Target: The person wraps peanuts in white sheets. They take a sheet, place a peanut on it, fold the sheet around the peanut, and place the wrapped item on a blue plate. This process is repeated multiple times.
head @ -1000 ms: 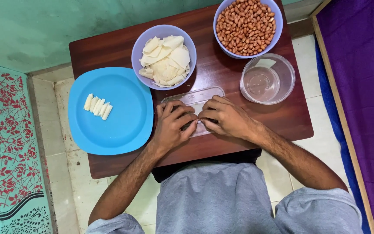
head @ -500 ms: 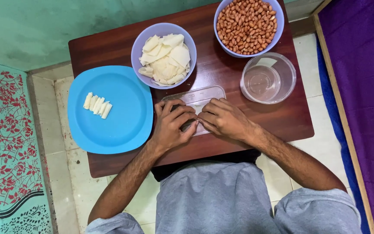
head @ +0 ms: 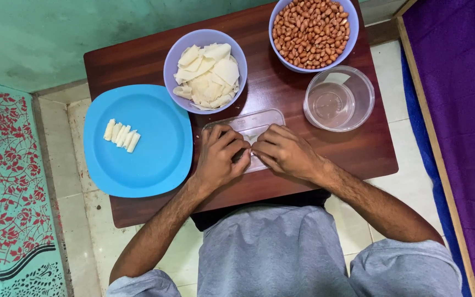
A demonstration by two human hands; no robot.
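A clear, flat rectangular plastic lid [head: 248,124] lay on the dark brown wooden table [head: 358,154], just below the lilac bowl of pale dough sheets [head: 205,70], its long axis running left to right. The left hand [head: 219,157] and right hand [head: 284,151] met over its lower half, fingertips pinched together on something small and pale I could not make out

Single head view, straight down, fairly near, over low wooden table [head: 358,154] and lap.
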